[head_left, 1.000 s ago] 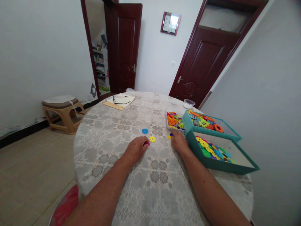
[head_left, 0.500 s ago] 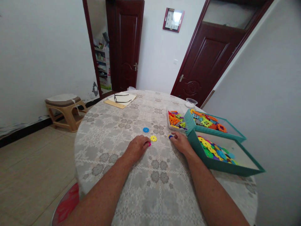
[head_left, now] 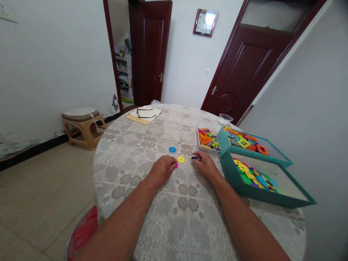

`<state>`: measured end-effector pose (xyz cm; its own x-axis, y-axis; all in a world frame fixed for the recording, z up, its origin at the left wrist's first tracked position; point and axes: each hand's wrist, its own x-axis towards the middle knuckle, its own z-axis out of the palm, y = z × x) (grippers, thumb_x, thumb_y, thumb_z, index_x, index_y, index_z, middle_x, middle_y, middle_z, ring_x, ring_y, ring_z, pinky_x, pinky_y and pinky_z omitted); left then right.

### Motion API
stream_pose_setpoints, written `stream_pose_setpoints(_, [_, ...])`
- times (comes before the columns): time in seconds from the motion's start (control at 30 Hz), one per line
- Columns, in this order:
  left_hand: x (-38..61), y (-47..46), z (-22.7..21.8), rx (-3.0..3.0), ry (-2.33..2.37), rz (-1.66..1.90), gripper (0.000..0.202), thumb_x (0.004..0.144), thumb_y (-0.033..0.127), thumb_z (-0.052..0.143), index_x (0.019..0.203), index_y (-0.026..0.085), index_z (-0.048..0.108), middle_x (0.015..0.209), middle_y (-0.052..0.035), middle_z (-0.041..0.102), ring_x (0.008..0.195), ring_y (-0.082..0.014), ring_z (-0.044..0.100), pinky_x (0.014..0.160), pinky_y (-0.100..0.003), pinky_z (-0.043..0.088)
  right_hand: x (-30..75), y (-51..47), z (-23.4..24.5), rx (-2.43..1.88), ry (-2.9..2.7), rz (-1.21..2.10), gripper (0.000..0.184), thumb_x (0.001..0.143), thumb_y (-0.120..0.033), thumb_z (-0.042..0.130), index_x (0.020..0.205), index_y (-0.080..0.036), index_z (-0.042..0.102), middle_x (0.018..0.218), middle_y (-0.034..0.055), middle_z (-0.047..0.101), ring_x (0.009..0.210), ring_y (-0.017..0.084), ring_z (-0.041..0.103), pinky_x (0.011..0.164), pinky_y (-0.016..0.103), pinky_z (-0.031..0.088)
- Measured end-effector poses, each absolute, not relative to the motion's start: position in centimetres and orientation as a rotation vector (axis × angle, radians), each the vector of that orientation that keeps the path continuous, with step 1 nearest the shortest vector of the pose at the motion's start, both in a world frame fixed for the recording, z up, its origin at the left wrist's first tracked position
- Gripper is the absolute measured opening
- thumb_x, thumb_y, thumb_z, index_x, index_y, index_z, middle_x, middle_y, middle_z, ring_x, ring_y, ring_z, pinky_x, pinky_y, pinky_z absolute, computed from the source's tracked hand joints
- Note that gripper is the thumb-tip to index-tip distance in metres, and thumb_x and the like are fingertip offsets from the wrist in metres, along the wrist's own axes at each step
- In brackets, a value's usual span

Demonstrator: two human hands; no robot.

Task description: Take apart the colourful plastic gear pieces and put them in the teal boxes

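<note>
My left hand (head_left: 162, 169) rests on the round table (head_left: 152, 145), fingers curled, with a pink snowflake piece (head_left: 175, 165) at its fingertips. My right hand (head_left: 206, 165) pinches a small yellow and blue piece (head_left: 194, 157) against the cloth. A yellow snowflake piece (head_left: 181, 159) lies between the two hands. A blue snowflake piece (head_left: 172, 149) lies just beyond it.
To the right stand two teal boxes (head_left: 231, 172) holding several coloured pieces, and a clear tray (head_left: 208, 139) of pieces beside them. A small clear bowl (head_left: 225, 118) sits farther back. Glasses (head_left: 145, 113) on paper lie at the far edge. A stool (head_left: 81, 122) stands on the left floor.
The view has shifted, so everything sits further right in frame. My right hand has slid slightly left with its piece, towards the yellow one. My left hand stays on the pink piece.
</note>
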<state>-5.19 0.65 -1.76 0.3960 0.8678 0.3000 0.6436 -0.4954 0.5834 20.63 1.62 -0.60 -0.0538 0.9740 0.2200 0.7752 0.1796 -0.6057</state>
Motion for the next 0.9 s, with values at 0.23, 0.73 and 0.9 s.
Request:
stream_pose_setpoints(0.23, [-5.1,0.7,-2.3,2.259,1.338,0.875,0.023,0.096,0.022,0.062,0.117,0.021,0.070,0.104,-0.0059,0.074,0.097,-0.0201,0.064,0.094,-0.033,0.049,16.4,0.9,-1.0,-1.497,-2.083,0.474,0.048,0.091,-0.024,0.060,0.138,-0.017,0.064,0.104,0.0068,0.074,0.093,0.021,0.068,0.088,0.031,0.051])
stream_pose_setpoints(0.73, [-5.0,0.6,-2.3,2.216,1.343,0.890,0.029,0.092,0.017,0.064,0.120,0.021,0.068,0.099,-0.0036,0.073,0.093,-0.0190,0.064,0.092,-0.032,0.048,15.8,4.0,1.0,-1.645,-2.241,0.564,0.029,0.081,-0.016,0.069,0.109,-0.018,0.071,0.100,0.0035,0.073,0.089,0.019,0.065,0.080,0.027,0.047])
stream_pose_setpoints(0.9, [-5.0,0.6,-2.2,2.199,1.332,0.908,0.030,0.091,0.017,0.064,0.121,0.021,0.068,0.098,-0.0040,0.073,0.093,-0.0193,0.065,0.093,-0.033,0.048,15.7,4.7,1.0,-1.689,-2.217,0.635,0.032,0.076,-0.014,0.072,0.107,-0.019,0.069,0.093,0.0010,0.072,0.083,0.018,0.064,0.075,0.026,0.046])
